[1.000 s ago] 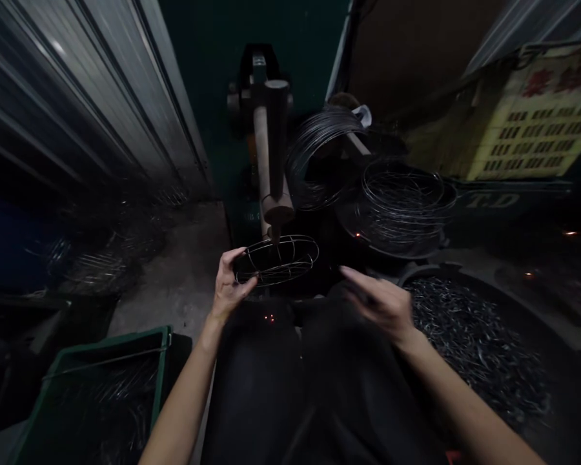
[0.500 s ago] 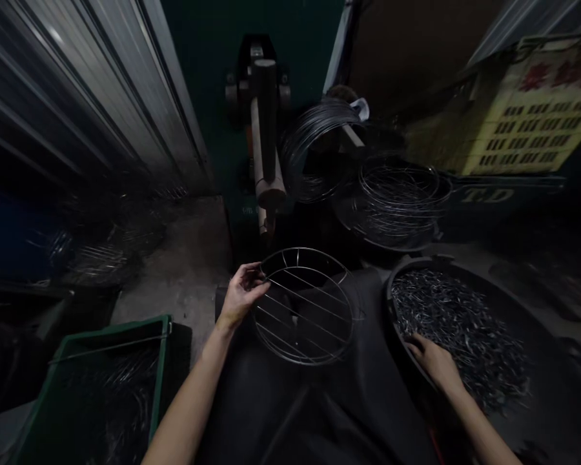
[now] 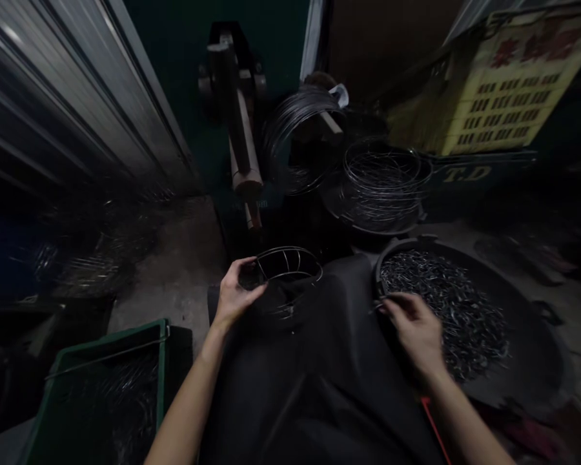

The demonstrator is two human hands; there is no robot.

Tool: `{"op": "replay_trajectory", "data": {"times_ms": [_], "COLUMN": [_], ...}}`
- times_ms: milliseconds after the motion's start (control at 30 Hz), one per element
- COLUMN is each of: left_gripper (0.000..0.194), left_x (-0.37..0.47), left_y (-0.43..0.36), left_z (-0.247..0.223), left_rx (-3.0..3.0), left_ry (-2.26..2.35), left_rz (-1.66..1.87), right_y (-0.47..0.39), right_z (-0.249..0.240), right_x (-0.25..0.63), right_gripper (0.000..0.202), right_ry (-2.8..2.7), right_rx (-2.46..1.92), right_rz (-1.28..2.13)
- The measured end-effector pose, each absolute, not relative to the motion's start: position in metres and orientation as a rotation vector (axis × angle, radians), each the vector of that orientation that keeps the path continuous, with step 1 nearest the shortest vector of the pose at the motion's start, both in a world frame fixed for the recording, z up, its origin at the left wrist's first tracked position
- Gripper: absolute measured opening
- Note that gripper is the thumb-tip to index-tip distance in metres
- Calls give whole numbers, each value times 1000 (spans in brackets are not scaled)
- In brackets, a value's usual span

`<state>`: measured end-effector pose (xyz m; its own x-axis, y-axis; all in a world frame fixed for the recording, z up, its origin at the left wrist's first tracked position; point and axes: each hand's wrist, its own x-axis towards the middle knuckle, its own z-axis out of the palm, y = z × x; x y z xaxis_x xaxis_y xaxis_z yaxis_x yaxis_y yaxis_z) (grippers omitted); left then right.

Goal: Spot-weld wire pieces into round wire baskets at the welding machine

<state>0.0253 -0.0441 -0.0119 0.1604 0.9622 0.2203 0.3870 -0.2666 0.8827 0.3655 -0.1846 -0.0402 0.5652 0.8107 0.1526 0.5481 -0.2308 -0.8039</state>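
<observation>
Left hand (image 3: 237, 294) clasps rack (image 3: 290, 273); right hand (image 3: 416, 328) pinches metal piece (image 3: 377, 305).

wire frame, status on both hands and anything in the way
Left hand gripping wire frame. Right hand pinching small metal piece, blurred, near black basin. Nothing seen blocking either hand.

From where I'm standing, a yellow crate (image 3: 503, 113) with red characters sits along the top of a dark box (image 3: 508, 169) lettered T.D. Loose wire loops (image 3: 387, 184) fill a round pan, hiding its far edge. A thin rod (image 3: 109, 357) crosses a green bin (image 3: 161, 387) near its far rim.
</observation>
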Motion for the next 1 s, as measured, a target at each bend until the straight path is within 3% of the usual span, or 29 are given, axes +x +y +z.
{"op": "replay_trajectory", "data": {"times_ms": [233,433,500,667,733,833,1000], "left_gripper": [59,50,51,53,53,53,51], "left_x": [29,28,29,31,32,31,25], "left_y": [-49,-48,-48,-47,-48,-49,-49], "left_z": [-9,-1,0,4,6,10,15], "left_rx": [2132,2283,2312,2329,2338,2349,2260], "left_ry": [1246,1256,1239,1239,1233,1211,1219], "left_rz": [1052,914,917,913,896,880,934], "right_y": [-228,-218,-200,-141,-117,-90,-76], "right_z": [-62,-28,-10,43,56,57,39], "right_x": [359,363,355,302,277,252,238], "right_gripper": [33,15,11,28,24,18,27], "right_ry": [-1761,-1954,-1839,-1609,-1670,-1888,-2419], "right_rx": [-2110,-2404,-2287,-1717,-1510,-1415,-1284], "right_rz": [326,479,643,1039,1110,868,-64]}}
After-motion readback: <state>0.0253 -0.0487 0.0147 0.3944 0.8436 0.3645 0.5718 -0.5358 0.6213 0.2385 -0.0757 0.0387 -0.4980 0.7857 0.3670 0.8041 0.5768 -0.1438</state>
